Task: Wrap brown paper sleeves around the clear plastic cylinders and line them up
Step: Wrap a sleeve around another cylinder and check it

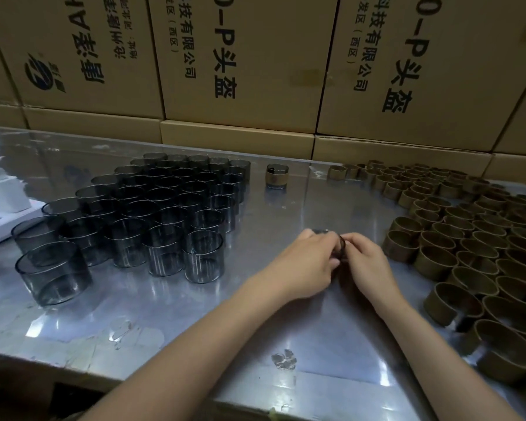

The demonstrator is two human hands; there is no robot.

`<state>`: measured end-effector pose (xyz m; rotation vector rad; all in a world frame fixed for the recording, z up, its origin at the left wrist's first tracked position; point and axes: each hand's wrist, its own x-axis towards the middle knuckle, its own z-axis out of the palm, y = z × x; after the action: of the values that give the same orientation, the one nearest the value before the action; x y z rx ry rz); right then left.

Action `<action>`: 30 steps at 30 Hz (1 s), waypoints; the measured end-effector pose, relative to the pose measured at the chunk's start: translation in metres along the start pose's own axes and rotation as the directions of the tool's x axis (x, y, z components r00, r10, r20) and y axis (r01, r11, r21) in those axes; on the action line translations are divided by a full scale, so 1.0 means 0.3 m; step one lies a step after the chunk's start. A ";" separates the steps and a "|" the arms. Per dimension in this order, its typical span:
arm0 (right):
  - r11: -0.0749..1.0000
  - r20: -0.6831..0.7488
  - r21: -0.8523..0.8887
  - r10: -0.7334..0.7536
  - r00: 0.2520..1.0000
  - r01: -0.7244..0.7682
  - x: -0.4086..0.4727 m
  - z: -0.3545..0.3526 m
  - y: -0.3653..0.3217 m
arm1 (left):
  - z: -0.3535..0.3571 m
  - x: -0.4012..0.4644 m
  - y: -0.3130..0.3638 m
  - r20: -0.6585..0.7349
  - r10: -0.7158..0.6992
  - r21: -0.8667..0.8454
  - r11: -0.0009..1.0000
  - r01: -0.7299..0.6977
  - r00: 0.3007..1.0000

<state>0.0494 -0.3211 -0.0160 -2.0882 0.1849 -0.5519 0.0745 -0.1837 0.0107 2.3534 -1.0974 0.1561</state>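
Head view: both hands, left hand (308, 262) and right hand (366, 262), seemingly grip one cylinder (331, 238).

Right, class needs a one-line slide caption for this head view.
Both hands fit a sleeve on a cylinder between bare cylinders and paper sleeves.

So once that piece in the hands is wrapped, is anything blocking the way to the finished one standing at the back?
Nothing visible does. The shiny table is bare between the hands and the lone sleeved clear plastic cylinder. The unwrapped clear plastic cylinders stand off to the left, the curled brown paper sleeves off to the right.
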 end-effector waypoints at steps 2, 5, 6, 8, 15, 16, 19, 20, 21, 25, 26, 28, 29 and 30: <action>0.999 0.033 0.013 0.037 0.999 -0.037 0.005 0.003 0.001 | 0.006 0.062 -0.035 0.005 -0.001 -0.033 0.999 0.001 1.000; 0.998 0.093 -0.031 0.048 0.994 -0.046 0.008 0.013 0.008 | 0.030 0.104 -0.064 -0.064 0.006 -0.165 0.986 -0.017 0.998; 0.995 0.098 -0.091 0.039 0.994 -0.030 0.012 0.017 0.014 | 0.041 0.108 -0.067 -0.108 -0.006 -0.218 0.976 -0.018 0.994; 0.973 0.096 -0.233 0.031 0.995 -0.008 0.021 0.023 0.024 | 0.061 0.108 -0.066 -0.200 -0.029 -0.300 0.953 -0.033 0.979; 0.985 0.077 -0.174 0.006 0.997 0.008 0.046 0.027 0.027 | 0.063 0.101 -0.094 -0.288 -0.095 -0.422 0.906 -0.037 0.953; 0.997 0.054 -0.071 -0.016 0.998 0.020 0.044 0.024 0.024 | 0.054 0.101 -0.098 -0.296 -0.102 -0.459 0.887 -0.047 0.950; 0.994 -0.064 0.085 -0.066 0.996 0.072 0.041 0.009 0.014 | 0.031 0.106 -0.111 -0.280 -0.084 -0.520 0.850 -0.077 0.956; 0.990 -0.106 0.120 -0.059 0.993 0.071 0.043 0.003 0.013 | 0.032 0.108 -0.119 -0.256 -0.082 -0.513 0.856 -0.063 0.963; 0.986 -0.140 0.157 -0.042 0.989 0.064 0.047 -0.002 0.012 | 0.037 0.108 -0.126 -0.220 -0.091 -0.506 0.862 -0.034 0.971; 0.988 -0.177 0.144 -0.028 0.984 0.054 0.059 -0.002 0.011 | 0.068 0.108 -0.147 -0.051 -0.164 -0.473 0.873 0.121 0.985; 0.994 -0.170 0.092 -0.038 0.985 0.054 0.061 0.003 0.013 | 0.073 0.111 -0.151 -0.028 -0.173 -0.435 0.889 0.144 0.985; 0.998 -0.150 -0.032 -0.064 0.987 0.060 0.063 0.012 0.019 | 0.080 0.119 -0.160 -0.003 -0.181 -0.367 0.915 0.167 0.984; 0.996 -0.137 -0.069 -0.073 0.988 0.064 0.063 0.014 0.023 | 0.084 0.123 -0.163 0.000 -0.185 -0.347 0.922 0.174 0.983; 0.994 -0.120 -0.082 -0.077 0.990 0.067 0.063 0.014 0.025 | 0.087 0.124 -0.166 -0.001 -0.192 -0.337 0.924 0.181 0.981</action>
<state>0.0688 -0.3285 -0.0183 -2.1443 0.2059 -0.7288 0.1330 -0.1959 -0.0205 2.1210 -0.8039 -0.0584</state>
